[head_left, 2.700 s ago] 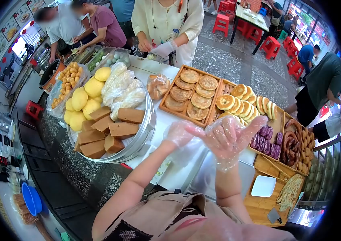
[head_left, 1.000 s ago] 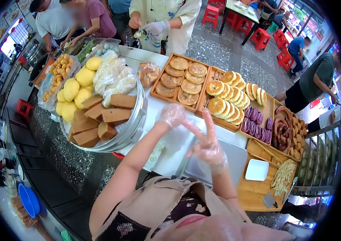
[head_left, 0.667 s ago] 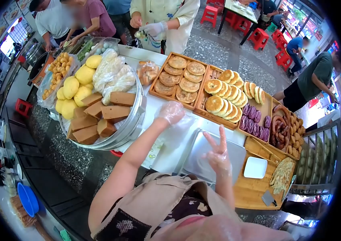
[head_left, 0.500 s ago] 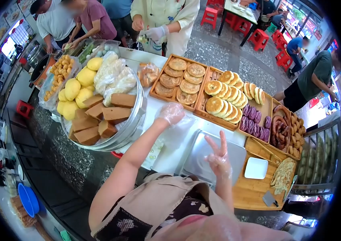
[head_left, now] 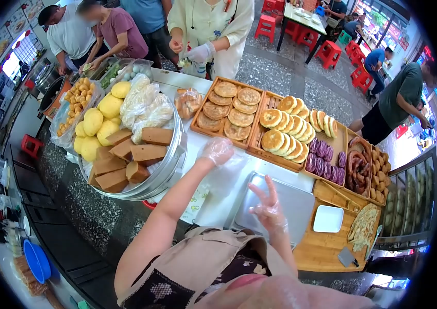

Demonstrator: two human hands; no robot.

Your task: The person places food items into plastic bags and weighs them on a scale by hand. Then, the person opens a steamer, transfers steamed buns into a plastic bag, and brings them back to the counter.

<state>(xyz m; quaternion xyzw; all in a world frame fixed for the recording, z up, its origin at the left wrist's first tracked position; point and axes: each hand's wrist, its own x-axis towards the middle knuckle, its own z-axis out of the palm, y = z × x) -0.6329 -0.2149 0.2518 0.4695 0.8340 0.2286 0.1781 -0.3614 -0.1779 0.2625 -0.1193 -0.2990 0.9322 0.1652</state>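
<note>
I've got the L hand in a clear glove, curled up small on a thin clear bag. The bag hangs over the white counter, btwn the big round steamer and the flat metal tray. Its long way runs from the L hand down twd the tan apron, tipped, not straight. It's so see-thru I can't tell which end is its mouth. The R hand, gloved too, is over the metal tray w/ 2 fingers up and spread, the others bent in, & I see nothing in it. Those 2 fingers point up and a bit left in my view, away from the apron. Flat brown cakes sit in rows just past the L hand. The steamer has brown blocks nr me & yellow buns behind. A white dish sits on the wood board, right of the R hand. Across the counter, another person's gloved hand is well apart from mine.
</note>
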